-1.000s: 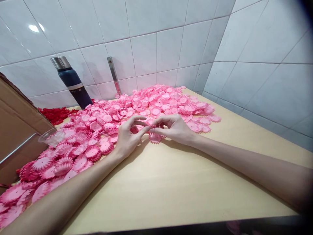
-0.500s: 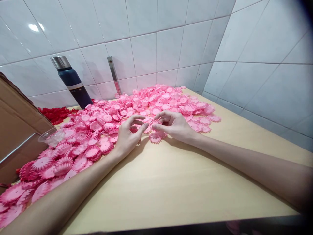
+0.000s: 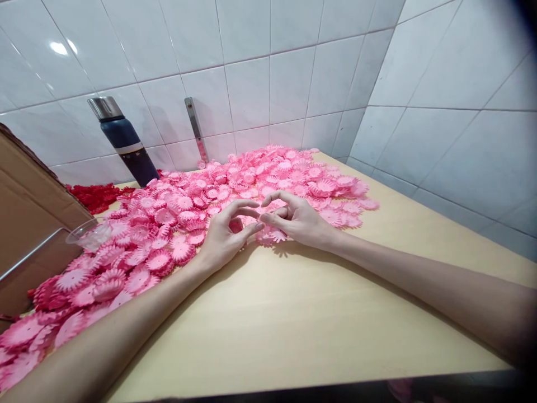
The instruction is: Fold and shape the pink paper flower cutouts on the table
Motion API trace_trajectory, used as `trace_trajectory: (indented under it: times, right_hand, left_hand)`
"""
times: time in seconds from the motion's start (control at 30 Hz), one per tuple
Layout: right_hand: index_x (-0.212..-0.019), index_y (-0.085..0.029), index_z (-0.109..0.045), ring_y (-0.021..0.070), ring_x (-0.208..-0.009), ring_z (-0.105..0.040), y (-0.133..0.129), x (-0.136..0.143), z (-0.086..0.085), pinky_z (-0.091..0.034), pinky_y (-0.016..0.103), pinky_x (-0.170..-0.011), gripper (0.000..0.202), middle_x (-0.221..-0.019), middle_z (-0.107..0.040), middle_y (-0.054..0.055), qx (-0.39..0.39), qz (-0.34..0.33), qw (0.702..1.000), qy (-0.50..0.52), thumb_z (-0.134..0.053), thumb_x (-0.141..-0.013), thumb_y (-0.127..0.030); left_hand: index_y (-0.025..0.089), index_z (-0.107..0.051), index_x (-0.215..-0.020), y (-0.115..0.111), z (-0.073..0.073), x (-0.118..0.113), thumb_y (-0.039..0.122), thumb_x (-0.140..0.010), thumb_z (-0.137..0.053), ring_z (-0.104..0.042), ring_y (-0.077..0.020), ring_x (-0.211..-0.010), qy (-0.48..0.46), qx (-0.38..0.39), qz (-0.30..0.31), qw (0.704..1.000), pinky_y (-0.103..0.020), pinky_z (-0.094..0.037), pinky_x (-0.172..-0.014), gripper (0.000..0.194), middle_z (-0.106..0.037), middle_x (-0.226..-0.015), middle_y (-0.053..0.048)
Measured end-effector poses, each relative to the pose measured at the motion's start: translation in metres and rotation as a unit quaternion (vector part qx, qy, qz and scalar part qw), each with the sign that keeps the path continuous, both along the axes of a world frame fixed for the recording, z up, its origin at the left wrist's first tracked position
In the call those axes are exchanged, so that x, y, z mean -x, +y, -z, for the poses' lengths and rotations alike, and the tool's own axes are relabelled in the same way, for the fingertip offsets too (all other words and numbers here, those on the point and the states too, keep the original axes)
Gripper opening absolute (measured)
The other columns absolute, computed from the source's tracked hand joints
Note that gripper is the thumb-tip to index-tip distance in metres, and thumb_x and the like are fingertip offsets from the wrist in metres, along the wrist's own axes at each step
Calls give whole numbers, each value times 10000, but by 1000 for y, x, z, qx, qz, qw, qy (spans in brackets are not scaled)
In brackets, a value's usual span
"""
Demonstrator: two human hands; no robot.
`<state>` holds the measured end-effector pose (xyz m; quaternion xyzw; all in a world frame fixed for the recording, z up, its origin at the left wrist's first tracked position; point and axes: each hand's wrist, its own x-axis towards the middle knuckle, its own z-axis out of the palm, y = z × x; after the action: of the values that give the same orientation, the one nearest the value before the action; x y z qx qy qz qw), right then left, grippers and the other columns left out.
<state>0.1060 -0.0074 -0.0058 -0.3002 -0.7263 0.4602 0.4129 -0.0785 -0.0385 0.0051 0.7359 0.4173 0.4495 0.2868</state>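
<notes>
Both my hands meet over the front edge of a pile of pink scalloped fabric flower petals (image 3: pixel 180 201). My right hand (image 3: pixel 300 221) is closed in a pinch, thumb against the fingers, on a pink flower petal piece (image 3: pixel 277 235). That piece hangs just under the fingertips, tilted, with its shadow on the table. My left hand (image 3: pixel 226 235) is curled, its thumb and fingertips close together beside the right fingertips. What sits between the left fingertips, if anything, is hidden.
A dark blue bottle (image 3: pixel 126 145) with a steel cap leans at the back left. Red petals (image 3: pixel 98 196), a clear plastic cup (image 3: pixel 90 234) and a cardboard box (image 3: pixel 33 218) are at the left. White tiled walls (image 3: pixel 293 84) bound the wooden table (image 3: pixel 302 324).
My left hand has shifted slightly right, up to the right fingertips. My right thumb and fingers have closed, and the petal piece that lay flat on the table is now tilted and partly lifted.
</notes>
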Motion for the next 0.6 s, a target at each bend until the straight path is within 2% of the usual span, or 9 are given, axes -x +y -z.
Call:
trace_trajectory:
  times: [0.1, 0.17, 0.23, 0.3, 0.37, 0.43, 0.47, 0.53, 0.6]
  right_hand:
    - [-973, -218, -498, 79, -390, -392, 0, 0, 0, -279, 205, -409, 401, -440, -432, -110, 4, 18, 1000, 6, -660, -778, -529]
    - [-941, -215, -509, 75, -375, -363, 2, 0, 1, -263, 210, -400, 394, -430, -418, -110, 0, 63, 998, 22, -666, -772, -535]
    - [-886, -211, -526, 73, -368, -324, 6, 0, 4, -245, 219, -392, 371, -424, -393, -105, -9, 120, 992, 47, -663, -775, -537]
    - [-836, -203, -550, 84, -410, -369, 10, 0, 6, -284, 235, -412, 348, -485, -451, -69, -25, 162, 984, 72, -642, -795, -536]
    - [-819, -192, -591, 117, -535, -487, 13, -1, 7, -363, 260, -480, 336, -654, -573, 0, -57, 190, 978, 67, -610, -823, -528]
    - [-831, -191, -635, 168, -746, -571, 13, -1, 6, -423, 288, -587, 316, -892, -635, 61, -102, 212, 971, 34, -599, -839, -505]
    - [-833, -194, -648, 188, -833, -578, 13, -1, 5, -436, 300, -635, 299, -963, -637, 71, -122, 217, 968, 17, -601, -842, -489]
    - [-811, -199, -654, 209, -928, -576, 11, 0, 2, -448, 323, -721, 255, -988, -643, 71, -158, 207, 965, -3, -615, -844, -448]
    - [-779, -199, -654, 211, -936, -587, 7, 0, 1, -451, 353, -803, 210, -942, -661, 63, -187, 172, 967, -9, -638, -836, -400]
  left_hand:
    - [207, -594, -1014, 1, 0, 0, 357, -807, -644, -651, -114, -653, -4, 5, -22, 1000, -185, -457, -475, 261, -679, -941, -46]
    - [208, -581, -972, 2, 0, 0, 343, -797, -649, -611, -88, -567, -12, 2, -69, 998, -187, -449, -456, 232, -672, -900, -26]
    - [203, -568, -917, 4, 1, 1, 331, -791, -649, -608, -87, -579, -23, -4, -115, 993, -188, -460, -468, 197, -662, -909, -24]
    - [206, -557, -929, 5, 1, 3, 344, -795, -643, -602, -86, -583, -23, -2, -134, 991, -192, -468, -481, 211, -657, -926, -26]
    - [221, -540, -1018, 6, 1, 4, 372, -788, -654, -577, -76, -555, -9, 1, -127, 992, -203, -471, -488, 298, -652, -975, -30]
    - [233, -510, -1106, 7, 2, 5, 380, -761, -687, -595, -93, -627, 12, -14, -115, 993, -217, -487, -533, 414, -630, -1052, -45]
    - [234, -499, -1129, 7, 3, 5, 369, -744, -707, -616, -119, -729, 22, -31, -111, 993, -228, -503, -585, 458, -609, -1096, -55]
    - [230, -482, -1148, 8, 5, 6, 320, -720, -731, -591, -176, -970, 33, -69, -94, 993, -256, -517, -715, 503, -554, -1176, -74]
    - [232, -438, -1189, 9, 7, 5, 263, -722, -725, -548, -187, -1046, 31, -83, -54, 995, -292, -511, -799, 550, -500, -1227, -88]
